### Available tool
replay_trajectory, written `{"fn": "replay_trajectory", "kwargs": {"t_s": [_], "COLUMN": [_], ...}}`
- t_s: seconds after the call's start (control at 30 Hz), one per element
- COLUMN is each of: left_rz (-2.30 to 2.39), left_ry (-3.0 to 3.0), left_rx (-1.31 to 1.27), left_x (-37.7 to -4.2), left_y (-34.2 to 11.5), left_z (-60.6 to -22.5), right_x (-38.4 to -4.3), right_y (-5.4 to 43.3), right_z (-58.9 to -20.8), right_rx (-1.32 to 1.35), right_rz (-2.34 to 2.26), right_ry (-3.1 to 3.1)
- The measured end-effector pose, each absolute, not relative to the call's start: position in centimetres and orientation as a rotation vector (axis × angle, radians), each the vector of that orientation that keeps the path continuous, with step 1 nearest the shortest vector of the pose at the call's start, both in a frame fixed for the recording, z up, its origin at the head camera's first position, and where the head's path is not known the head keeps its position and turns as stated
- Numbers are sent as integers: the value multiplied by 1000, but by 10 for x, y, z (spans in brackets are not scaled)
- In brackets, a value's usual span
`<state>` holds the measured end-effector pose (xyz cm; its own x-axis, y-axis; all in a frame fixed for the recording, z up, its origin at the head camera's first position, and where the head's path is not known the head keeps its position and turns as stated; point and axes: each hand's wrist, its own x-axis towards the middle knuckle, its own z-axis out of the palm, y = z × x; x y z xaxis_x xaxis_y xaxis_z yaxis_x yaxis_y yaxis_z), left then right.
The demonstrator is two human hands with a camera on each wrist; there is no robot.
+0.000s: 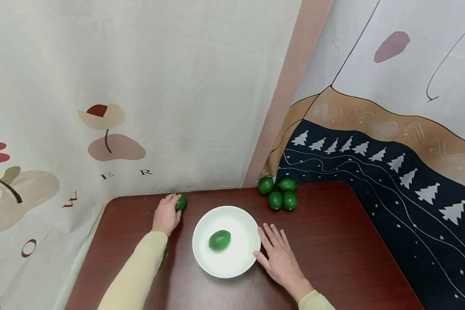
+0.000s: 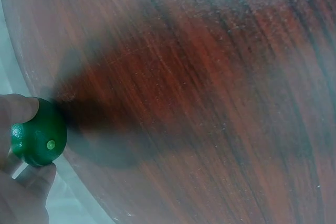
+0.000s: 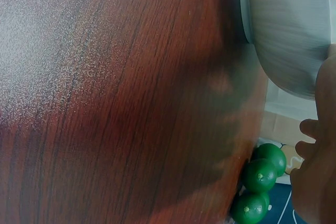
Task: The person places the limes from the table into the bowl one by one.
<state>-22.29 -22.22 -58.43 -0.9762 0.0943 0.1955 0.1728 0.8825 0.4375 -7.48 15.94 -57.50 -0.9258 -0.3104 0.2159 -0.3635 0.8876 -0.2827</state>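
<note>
My left hand (image 1: 167,215) grips a green lime (image 1: 181,202) at the back left of the table. In the left wrist view, the thumb and fingers pinch this lime (image 2: 50,129) from its sides. A white bowl (image 1: 201,258) stands in the middle with one lime (image 1: 219,240) inside it. At the bowl's right rim, my right hand (image 1: 280,260) is spread with straight fingers, the thumb and index finger at the rim. Another lime (image 1: 164,254) is mostly hidden behind the left forearm.
Several limes (image 1: 283,193) sit bunched at the back of the brown wooden table (image 1: 333,241), right of the bowl. Behind the table's back edge hangs a pale printed curtain (image 1: 201,107); a dark part with white trees (image 1: 372,172) hangs to the right.
</note>
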Motion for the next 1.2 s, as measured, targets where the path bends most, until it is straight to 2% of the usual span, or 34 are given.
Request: {"fn": "replay_trajectory", "kwargs": {"t_s": [1.2], "left_rz": [-668], "left_ry": [-2849], "left_rx": [-431], "left_x": [-211], "left_y": [-230], "left_z": [-588], "right_x": [-75], "right_y": [159], "right_z": [-574], "right_rx": [536], "right_rz": [480], "right_ry": [-2875]}}
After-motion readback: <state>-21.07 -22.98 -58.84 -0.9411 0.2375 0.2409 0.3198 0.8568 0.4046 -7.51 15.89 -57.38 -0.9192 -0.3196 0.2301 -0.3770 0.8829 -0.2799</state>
